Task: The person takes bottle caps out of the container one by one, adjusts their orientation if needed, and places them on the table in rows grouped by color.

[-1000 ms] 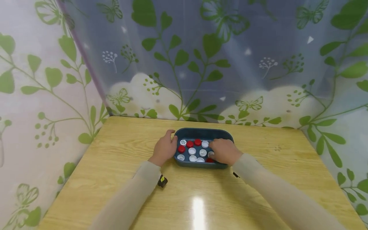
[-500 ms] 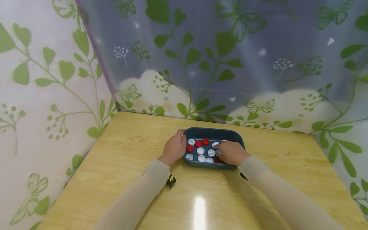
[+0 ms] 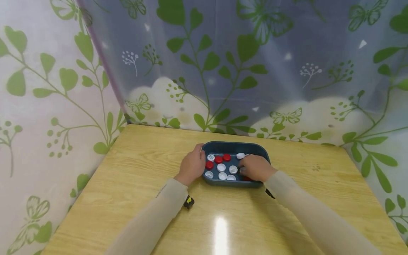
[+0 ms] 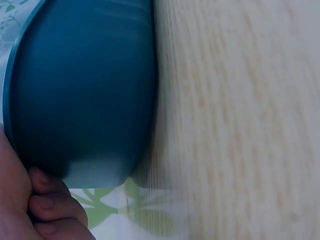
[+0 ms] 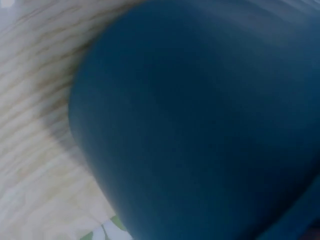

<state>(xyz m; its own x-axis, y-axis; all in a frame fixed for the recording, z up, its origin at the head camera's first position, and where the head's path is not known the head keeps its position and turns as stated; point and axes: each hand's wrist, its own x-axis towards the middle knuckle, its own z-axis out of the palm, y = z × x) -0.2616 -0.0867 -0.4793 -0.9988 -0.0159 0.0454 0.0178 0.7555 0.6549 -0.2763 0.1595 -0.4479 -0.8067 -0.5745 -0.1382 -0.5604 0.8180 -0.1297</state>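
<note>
A dark blue oblong bin (image 3: 220, 182) stands on the wooden table, holding several white and red bottle caps. My left hand (image 3: 192, 164) grips its left end; in the left wrist view, the curled fingers (image 4: 57, 206) lie against the bin's outer wall (image 4: 85, 95). My right hand (image 3: 256, 168) reaches into the right part of the bin, fingers bent down among the caps. A white cap (image 3: 240, 156) lies just beyond those fingers, and another white cap (image 3: 233, 170) lies to their left. Whether the right fingertips pinch a cap is hidden. The right wrist view shows mostly the bin's outside (image 5: 190, 120).
Red caps (image 3: 226, 157) and white caps (image 3: 221, 167) lie loose over the bin's floor, mostly left and middle. The wooden table (image 3: 143, 156) ends at a leaf-patterned curtain (image 3: 178, 92) behind and at both sides.
The head view has shifted slightly. In the bin, the white cap beside my right fingertips has moved toward the far wall and a little right. My left hand stays on the bin's end.
</note>
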